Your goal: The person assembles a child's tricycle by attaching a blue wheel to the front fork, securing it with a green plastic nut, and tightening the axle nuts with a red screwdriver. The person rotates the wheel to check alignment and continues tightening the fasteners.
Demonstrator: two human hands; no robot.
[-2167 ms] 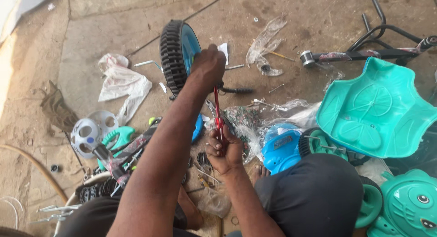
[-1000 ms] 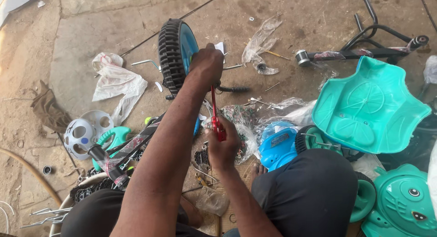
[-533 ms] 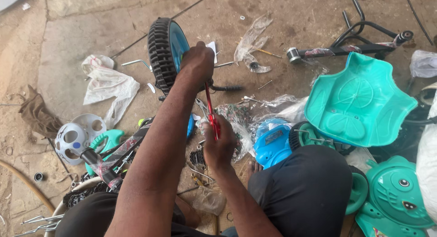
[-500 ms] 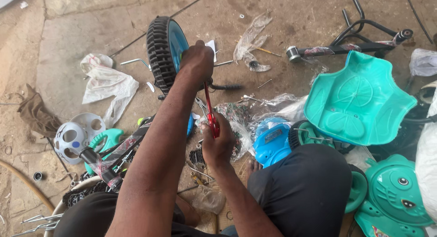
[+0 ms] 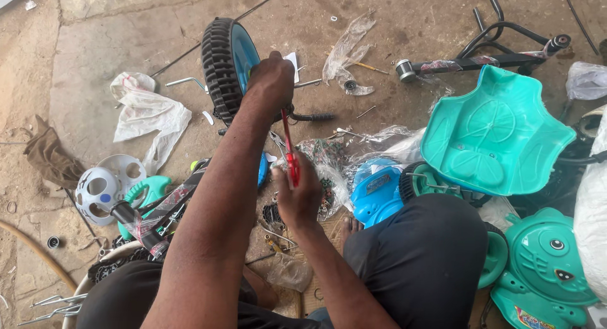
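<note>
The left hand (image 5: 272,82) gripped the upright wheel (image 5: 227,67); beside it, the right hand (image 5: 300,199) had its fingers closed around a red screwdriver (image 5: 289,149).

Even daylight, moderately bright, no harsh glare. Brightest on the dusty concrete floor (image 5: 114,44) at top left; soft short shadows under the black-tyred blue wheel (image 5: 226,67) and the turquoise plastic seat shell (image 5: 493,133). Centre sharp; slight wide-angle stretch at edges; near forearm and dark trousers softer at bottom.
</note>
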